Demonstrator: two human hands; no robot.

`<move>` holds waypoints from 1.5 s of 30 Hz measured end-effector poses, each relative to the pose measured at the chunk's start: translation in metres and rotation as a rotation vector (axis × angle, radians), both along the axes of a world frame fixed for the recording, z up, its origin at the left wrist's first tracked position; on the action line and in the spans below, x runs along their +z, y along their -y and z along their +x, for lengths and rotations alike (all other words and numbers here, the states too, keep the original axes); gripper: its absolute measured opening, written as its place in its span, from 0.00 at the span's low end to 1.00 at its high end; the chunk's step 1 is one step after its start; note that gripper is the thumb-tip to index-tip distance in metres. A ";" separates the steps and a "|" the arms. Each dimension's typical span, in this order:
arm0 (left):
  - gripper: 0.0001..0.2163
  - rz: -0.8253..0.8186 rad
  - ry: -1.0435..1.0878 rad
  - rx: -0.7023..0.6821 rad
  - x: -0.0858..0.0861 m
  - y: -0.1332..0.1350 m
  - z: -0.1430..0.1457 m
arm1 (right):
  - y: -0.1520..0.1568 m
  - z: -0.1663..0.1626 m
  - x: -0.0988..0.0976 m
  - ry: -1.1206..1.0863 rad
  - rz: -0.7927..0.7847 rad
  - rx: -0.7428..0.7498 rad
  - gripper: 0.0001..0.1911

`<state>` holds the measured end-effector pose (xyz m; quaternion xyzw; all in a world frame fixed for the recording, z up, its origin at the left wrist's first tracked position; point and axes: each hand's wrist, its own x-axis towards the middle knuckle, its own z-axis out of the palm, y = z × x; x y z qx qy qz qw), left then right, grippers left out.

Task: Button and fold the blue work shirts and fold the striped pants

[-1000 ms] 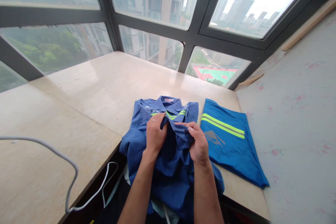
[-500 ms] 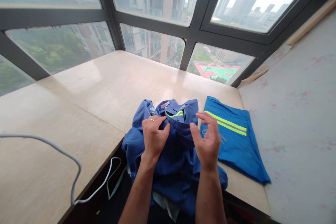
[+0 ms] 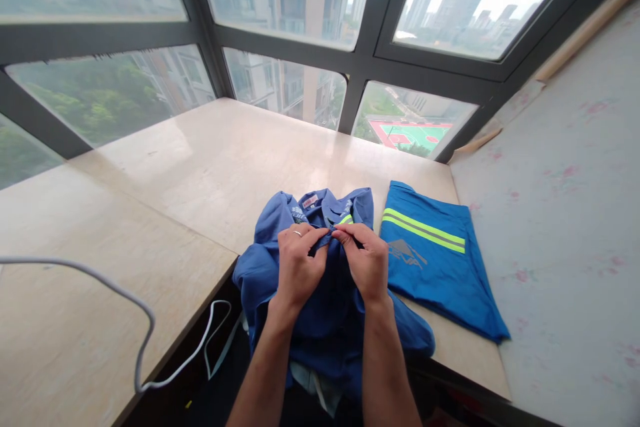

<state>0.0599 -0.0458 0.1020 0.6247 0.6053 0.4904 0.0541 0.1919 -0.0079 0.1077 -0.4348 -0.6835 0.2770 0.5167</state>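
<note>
A blue work jacket lies bunched over the front edge of the ledge, its collar toward the window and its lower part hanging down. My left hand pinches the jacket's front edge between thumb and fingers; a ring is on one finger. Right beside it, my right hand is closed on the same edge, fingertips almost touching the left ones. The bit of cloth between the fingertips is mostly hidden. A strip of yellow-green trim shows just behind the hands, inside the jacket's opening.
A folded bright blue garment with yellow-green and grey stripes lies to the right, near the papered wall. On the left, a white cable curves across the pale ledge and over its edge. Dark-framed windows rise behind.
My right hand, open and apart before, has moved left and closed on the jacket's edge beside my left hand. The left hand keeps its pinch. The view has shifted slightly.
</note>
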 end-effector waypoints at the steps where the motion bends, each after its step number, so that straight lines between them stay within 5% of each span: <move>1: 0.06 -0.002 0.016 -0.009 0.001 0.000 0.000 | 0.000 0.001 0.000 -0.020 -0.029 -0.008 0.07; 11: 0.07 -0.053 0.104 -0.056 0.004 0.001 0.004 | -0.005 0.003 -0.012 -0.335 -0.407 0.048 0.13; 20: 0.06 -0.096 0.066 -0.074 0.006 0.003 0.013 | -0.008 0.007 -0.016 -0.424 -0.505 0.078 0.15; 24: 0.10 -0.141 -0.005 -0.007 0.007 0.005 0.018 | -0.008 0.010 -0.017 -0.335 -0.433 0.082 0.12; 31: 0.05 -0.151 -0.063 -0.027 0.004 0.002 0.015 | -0.003 0.008 -0.016 -0.214 -0.296 0.044 0.10; 37: 0.08 -0.199 -0.213 0.009 0.004 0.000 0.014 | -0.003 0.004 -0.014 -0.019 0.058 -0.055 0.05; 41: 0.09 -0.201 -0.149 0.000 0.001 0.000 0.013 | -0.003 0.004 -0.014 0.085 0.246 -0.139 0.04; 45: 0.09 -0.185 -0.058 0.007 0.000 0.000 0.011 | -0.003 0.007 -0.014 0.167 0.243 -0.031 0.05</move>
